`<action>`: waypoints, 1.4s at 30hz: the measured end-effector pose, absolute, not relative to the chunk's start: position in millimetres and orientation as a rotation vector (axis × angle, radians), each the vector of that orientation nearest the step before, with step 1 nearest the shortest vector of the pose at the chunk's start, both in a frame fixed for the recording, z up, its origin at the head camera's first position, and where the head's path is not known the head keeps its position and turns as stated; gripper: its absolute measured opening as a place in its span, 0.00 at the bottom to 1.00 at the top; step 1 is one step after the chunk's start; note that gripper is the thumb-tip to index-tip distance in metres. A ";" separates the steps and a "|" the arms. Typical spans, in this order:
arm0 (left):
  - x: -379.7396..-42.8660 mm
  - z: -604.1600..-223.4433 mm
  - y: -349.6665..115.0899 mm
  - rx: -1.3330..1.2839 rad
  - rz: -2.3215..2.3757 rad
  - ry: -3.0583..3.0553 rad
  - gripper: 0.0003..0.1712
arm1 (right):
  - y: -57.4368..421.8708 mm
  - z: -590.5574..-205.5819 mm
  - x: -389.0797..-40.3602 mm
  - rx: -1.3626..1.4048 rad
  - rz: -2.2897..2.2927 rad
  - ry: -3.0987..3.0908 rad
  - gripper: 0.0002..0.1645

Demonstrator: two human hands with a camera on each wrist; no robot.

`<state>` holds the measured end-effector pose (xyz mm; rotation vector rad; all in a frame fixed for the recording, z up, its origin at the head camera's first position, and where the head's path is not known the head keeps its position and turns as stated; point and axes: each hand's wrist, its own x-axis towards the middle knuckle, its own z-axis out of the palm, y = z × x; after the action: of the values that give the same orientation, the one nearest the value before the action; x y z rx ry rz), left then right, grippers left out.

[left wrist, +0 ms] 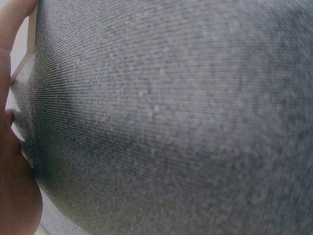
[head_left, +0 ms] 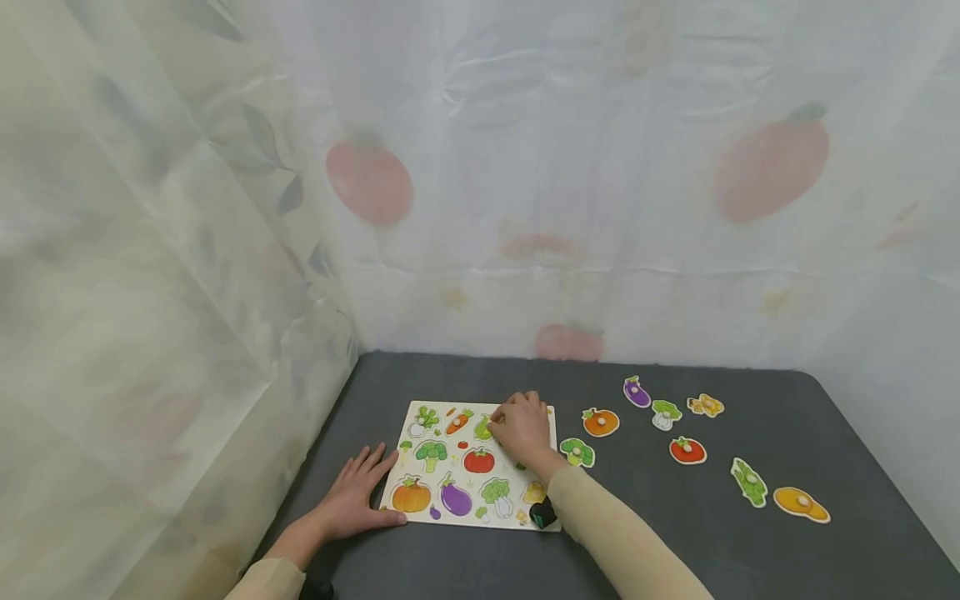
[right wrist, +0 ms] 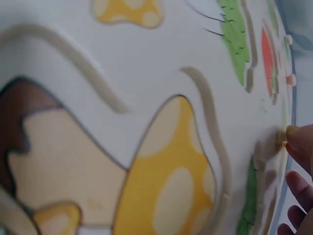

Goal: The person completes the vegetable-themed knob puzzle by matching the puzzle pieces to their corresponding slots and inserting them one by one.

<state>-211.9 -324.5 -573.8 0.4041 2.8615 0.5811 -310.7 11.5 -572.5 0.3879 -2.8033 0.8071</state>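
A flat white vegetable puzzle board (head_left: 442,518) lies on the dark table. My left hand (head_left: 352,496) has its fingers spread along the board's left side, with the thumb at the lower left corner; in the left wrist view the thumb (left wrist: 10,29) lies by the board's edge. My right hand (head_left: 522,427) reaches over the board's upper part and pinches a small knob on a green, pear-shaped vegetable piece (head_left: 482,428). The right fingertips (right wrist: 293,132) show at the right wrist view's edge. The right hand covers part of the board's right side.
Loose knobbed pieces lie to the right: broccoli (head_left: 577,452), pumpkin (head_left: 601,422), eggplant (head_left: 636,392), bok choy (head_left: 666,414), mushroom (head_left: 706,406), tomato (head_left: 687,451), a long green vegetable (head_left: 749,482) and a yellow gourd-shaped one (head_left: 802,504). Printed curtains (head_left: 525,167) hang behind and left.
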 end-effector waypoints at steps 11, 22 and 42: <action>-212.0 -573.6 -324.7 0.400 0.580 2.854 0.67 | 45.9 -550.0 -313.7 0.407 0.986 -2.784 0.14; -214.4 -570.5 -324.0 0.404 0.585 2.858 0.67 | 110.1 -509.9 -312.5 0.335 1.121 -2.681 0.17; -214.2 -566.9 -325.7 0.416 0.611 2.848 0.66 | 230.7 -544.0 -285.8 0.169 0.939 -2.711 0.17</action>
<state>-214.2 -325.7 -566.9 0.4163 2.8477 0.6110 -285.8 230.7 -544.0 0.1687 -2.7114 0.9394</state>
